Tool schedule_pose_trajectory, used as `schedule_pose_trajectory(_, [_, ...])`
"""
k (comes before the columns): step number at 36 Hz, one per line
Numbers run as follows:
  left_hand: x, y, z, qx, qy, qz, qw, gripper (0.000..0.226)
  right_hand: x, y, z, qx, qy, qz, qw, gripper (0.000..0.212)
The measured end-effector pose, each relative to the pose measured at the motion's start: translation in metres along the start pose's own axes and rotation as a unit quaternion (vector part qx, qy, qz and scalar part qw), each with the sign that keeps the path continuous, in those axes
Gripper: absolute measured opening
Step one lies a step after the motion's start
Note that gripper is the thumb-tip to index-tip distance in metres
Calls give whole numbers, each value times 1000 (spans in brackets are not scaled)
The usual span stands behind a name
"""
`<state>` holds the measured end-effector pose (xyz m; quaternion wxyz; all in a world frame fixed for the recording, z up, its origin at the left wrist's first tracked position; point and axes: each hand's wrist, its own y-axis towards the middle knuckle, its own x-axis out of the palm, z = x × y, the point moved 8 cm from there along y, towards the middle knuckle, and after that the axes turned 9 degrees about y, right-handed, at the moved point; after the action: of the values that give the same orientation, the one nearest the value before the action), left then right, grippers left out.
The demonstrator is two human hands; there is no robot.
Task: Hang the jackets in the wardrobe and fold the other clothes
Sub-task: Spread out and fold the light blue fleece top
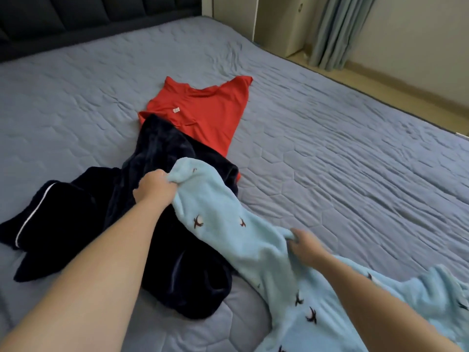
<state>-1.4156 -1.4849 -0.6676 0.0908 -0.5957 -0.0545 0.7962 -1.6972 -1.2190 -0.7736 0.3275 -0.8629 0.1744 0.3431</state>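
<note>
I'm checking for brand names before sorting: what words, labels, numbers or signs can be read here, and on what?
No text is readable.
White tag on the red shirt: too small and blurred to read.
Light blue fleece garment: dark bird-like motifs only, no lettering.
Navy garment: white piping, no lettering.

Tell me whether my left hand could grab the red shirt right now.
Probably not yet. The left hand grips one end of the light blue fleece, so it is occupied. The red shirt lies beyond it, its top uncovered, only the navy garment overlapping its lower end.
</note>
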Motion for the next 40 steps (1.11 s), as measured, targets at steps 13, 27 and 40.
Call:
schedule_pose_trajectory(13, [6, 20, -23, -32, -29, -54, 998, 25, 3, 18, -8, 25, 6, -66, 998, 17])
schedule_pose_trajectory(27, [11, 22, -53, -139, -297, -90, 940, 28, 2, 25, -41, 6, 50, -29, 998, 19])
schedule_pose_trajectory(40, [-3, 20, -52, -117, -304, -34, 945, 22, 7, 24, -51, -1, 126, -71, 990, 20])
